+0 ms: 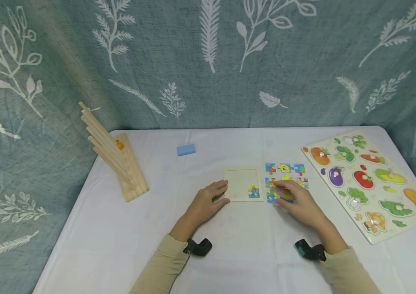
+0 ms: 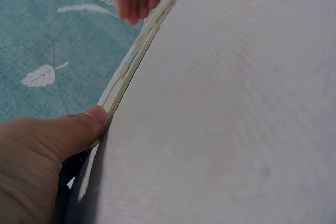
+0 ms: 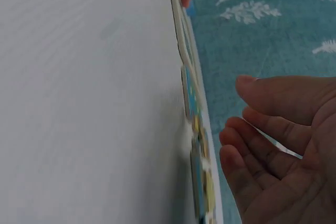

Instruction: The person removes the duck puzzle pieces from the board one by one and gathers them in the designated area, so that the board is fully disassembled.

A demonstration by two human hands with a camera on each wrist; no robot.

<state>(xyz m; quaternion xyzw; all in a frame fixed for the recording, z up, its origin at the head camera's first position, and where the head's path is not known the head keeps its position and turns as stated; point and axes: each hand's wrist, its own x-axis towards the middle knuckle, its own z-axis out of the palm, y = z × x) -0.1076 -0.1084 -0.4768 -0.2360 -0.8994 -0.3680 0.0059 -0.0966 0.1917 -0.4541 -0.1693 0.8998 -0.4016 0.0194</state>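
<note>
A square wooden puzzle frame [image 1: 237, 185] lies on the table with one joined patch of colourful puzzle pieces [image 1: 253, 192] in its lower right corner. My left hand [image 1: 205, 202] rests at the frame's left edge, fingers fairly straight, and in the left wrist view the thumb [image 2: 79, 129] touches the rim. Just right of the frame, loose jigsaw pieces [image 1: 285, 168] are laid out in rows. Above them hovers my right hand [image 1: 297, 200], hiding some. In the right wrist view the right hand [image 3: 283, 145] has thumb and fingers apart and nothing between them.
On the right lies a large vegetable knob puzzle board [image 1: 347, 196]. A blue block [image 1: 186, 150] sits toward the back. At the left stands a wooden slatted object [image 1: 119, 163] with a small orange figure. A patterned curtain [image 1: 193, 61] hangs behind the white table [image 1: 119, 253].
</note>
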